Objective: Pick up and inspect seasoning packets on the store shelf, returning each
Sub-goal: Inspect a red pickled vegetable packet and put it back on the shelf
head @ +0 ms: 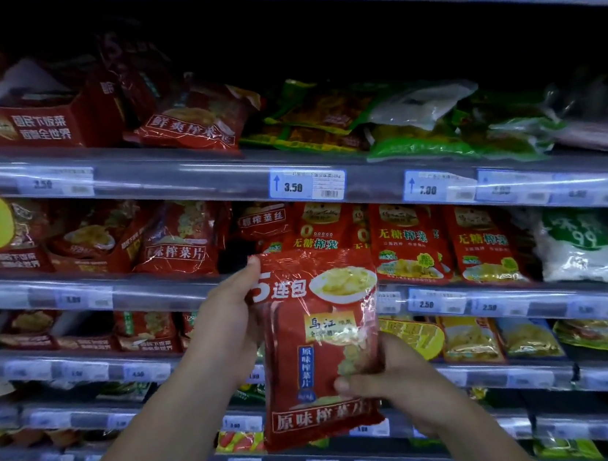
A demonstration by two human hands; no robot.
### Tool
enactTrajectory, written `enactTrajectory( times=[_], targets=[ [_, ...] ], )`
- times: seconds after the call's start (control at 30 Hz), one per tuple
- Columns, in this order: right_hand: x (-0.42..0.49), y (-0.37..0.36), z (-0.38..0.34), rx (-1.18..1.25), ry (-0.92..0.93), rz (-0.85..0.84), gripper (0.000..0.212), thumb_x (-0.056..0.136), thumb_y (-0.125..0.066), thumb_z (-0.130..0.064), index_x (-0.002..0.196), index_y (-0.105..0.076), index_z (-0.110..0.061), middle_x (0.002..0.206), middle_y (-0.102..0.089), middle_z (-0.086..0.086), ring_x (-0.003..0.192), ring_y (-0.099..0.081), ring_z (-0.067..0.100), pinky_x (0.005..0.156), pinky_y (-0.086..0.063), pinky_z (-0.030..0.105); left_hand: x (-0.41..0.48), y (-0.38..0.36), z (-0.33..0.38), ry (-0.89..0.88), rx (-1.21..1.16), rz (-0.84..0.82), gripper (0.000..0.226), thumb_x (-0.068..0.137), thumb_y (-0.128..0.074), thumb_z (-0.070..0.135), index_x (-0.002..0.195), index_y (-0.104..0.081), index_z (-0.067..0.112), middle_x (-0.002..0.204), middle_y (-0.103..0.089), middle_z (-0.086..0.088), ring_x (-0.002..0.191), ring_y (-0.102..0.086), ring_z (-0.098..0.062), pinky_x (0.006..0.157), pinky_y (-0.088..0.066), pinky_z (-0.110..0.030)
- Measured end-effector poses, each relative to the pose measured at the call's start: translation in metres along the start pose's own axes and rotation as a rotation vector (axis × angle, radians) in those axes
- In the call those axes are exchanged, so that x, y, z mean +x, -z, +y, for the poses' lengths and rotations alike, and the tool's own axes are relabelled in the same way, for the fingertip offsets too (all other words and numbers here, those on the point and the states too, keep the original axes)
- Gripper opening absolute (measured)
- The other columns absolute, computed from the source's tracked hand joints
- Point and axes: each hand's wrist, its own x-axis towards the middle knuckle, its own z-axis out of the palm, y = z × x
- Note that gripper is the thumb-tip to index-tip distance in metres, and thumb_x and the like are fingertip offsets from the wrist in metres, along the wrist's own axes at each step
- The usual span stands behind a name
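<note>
L hand [225, 316] is gripping the red packet [316, 343] at its top-left edge, thumb at the corner; R hand [393, 380] is pinching its lower-right side, thumb on front. It's hanging upright, clear of the shelf rail [156, 290], w/ red packs [407, 244] crowding behind

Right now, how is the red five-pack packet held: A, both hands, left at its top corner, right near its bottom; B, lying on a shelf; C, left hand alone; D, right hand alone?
A: the left hand grips the red five-pack packet at its upper left corner; the right hand pinches its lower right edge.
</note>
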Motion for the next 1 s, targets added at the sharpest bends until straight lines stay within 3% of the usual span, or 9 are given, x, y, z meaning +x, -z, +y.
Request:
enactTrajectory(
  times=[0.13, 0.23, 0.37, 0.43, 0.53, 0.6, 0.73, 0.83, 1.0],
  targets=[
    [0.012, -0.006, -0.003, 0.045, 0.043, 0.087, 0.047, 0.073, -0.087, -0.011, 0.117, -0.068, -0.009, 0.111, -0.079, 0.01, 0.104, -0.075, 0.029, 0.091, -0.059, 0.042, 0.013, 0.008, 0.008, -0.026, 0.071, -0.012, 0.057, 0.099, -0.041, 0.058, 0.125, -0.067, 0.014, 0.119, -0.074, -0.012, 0.111, -0.068, -0.03, 0.084, -0.05, -0.042],
    [0.022, -0.011, -0.008, 0.077, 0.045, 0.144, 0.047, 0.071, -0.084, -0.016, 0.116, -0.069, -0.009, 0.109, -0.079, 0.011, 0.102, -0.075, 0.031, 0.096, -0.057, 0.052, 0.013, 0.02, 0.003, 0.08, 0.305, -0.117, 0.063, 0.08, -0.062, 0.068, 0.118, -0.069, 0.019, 0.11, -0.079, -0.007, 0.108, -0.071, -0.029, 0.095, -0.051, -0.046],
    [0.035, -0.018, -0.021, 0.074, 0.089, 0.16, 0.047, 0.079, -0.079, -0.016, 0.124, -0.066, -0.013, 0.115, -0.078, 0.008, 0.108, -0.074, 0.028, 0.1, -0.054, 0.05, 0.013, 0.033, -0.009, 0.114, 0.573, -0.276, 0.041, 0.073, -0.085, 0.04, 0.11, -0.07, 0.031, 0.106, -0.08, 0.005, 0.101, -0.074, -0.018, 0.092, -0.056, -0.039],
    [0.042, -0.02, -0.027, 0.087, 0.105, 0.148, 0.05, 0.082, -0.077, -0.011, 0.129, -0.061, -0.015, 0.119, -0.077, 0.006, 0.111, -0.072, 0.025, 0.1, -0.055, 0.047, 0.018, 0.036, -0.005, 0.034, 0.582, -0.257, 0.031, 0.079, -0.084, 0.022, 0.108, -0.073, 0.028, 0.103, -0.081, 0.009, 0.098, -0.076, -0.012, 0.087, -0.058, -0.032],
    [0.053, -0.016, -0.034, 0.099, 0.086, 0.063, 0.057, 0.082, -0.077, -0.007, 0.132, -0.057, -0.025, 0.124, -0.075, 0.002, 0.116, -0.07, 0.021, 0.1, -0.054, 0.043, 0.029, 0.045, 0.006, -0.045, 0.519, -0.205, 0.027, 0.082, -0.08, 0.018, 0.108, -0.074, 0.017, 0.101, -0.081, 0.001, 0.092, -0.077, -0.014, 0.078, -0.06, -0.03],
    [0.061, -0.016, -0.038, 0.086, 0.081, 0.057, 0.058, 0.083, -0.077, -0.006, 0.133, -0.057, -0.027, 0.123, -0.075, 0.003, 0.115, -0.07, 0.022, 0.101, -0.054, 0.045, 0.037, 0.052, 0.007, -0.05, 0.407, -0.152, 0.025, 0.085, -0.077, 0.016, 0.11, -0.075, 0.013, 0.103, -0.081, -0.007, 0.095, -0.077, -0.024, 0.085, -0.062, -0.04],
    [0.085, -0.025, -0.045, 0.116, 0.125, 0.153, 0.065, 0.075, -0.081, -0.008, 0.133, -0.055, -0.023, 0.118, -0.076, 0.005, 0.111, -0.072, 0.021, 0.095, -0.057, 0.041, 0.052, 0.068, 0.007, -0.072, 0.302, -0.065, 0.042, 0.083, -0.077, 0.029, 0.124, -0.068, 0.031, 0.121, -0.074, 0.004, 0.113, -0.07, -0.021, 0.103, -0.053, -0.045],
    [0.106, -0.032, -0.052, 0.122, 0.142, 0.218, 0.056, 0.083, -0.077, -0.001, 0.131, -0.054, -0.019, 0.112, -0.078, 0.007, 0.106, -0.074, 0.021, 0.085, -0.059, 0.037, 0.058, 0.08, 0.013, -0.153, 0.41, 0.003, 0.049, 0.086, -0.076, 0.02, 0.131, -0.064, 0.034, 0.115, -0.073, 0.009, 0.106, -0.071, -0.017, 0.089, -0.059, -0.042],
    [0.135, -0.045, -0.061, 0.102, 0.146, 0.272, 0.064, 0.085, -0.076, 0.001, 0.138, -0.046, -0.02, 0.111, -0.078, 0.009, 0.104, -0.074, 0.025, 0.091, -0.059, 0.051, 0.069, 0.091, 0.026, -0.277, 0.537, 0.085, 0.048, 0.085, -0.078, 0.014, 0.124, -0.066, 0.039, 0.11, -0.07, 0.008, 0.1, -0.068, -0.01, 0.08, -0.06, -0.031]
  ],
)
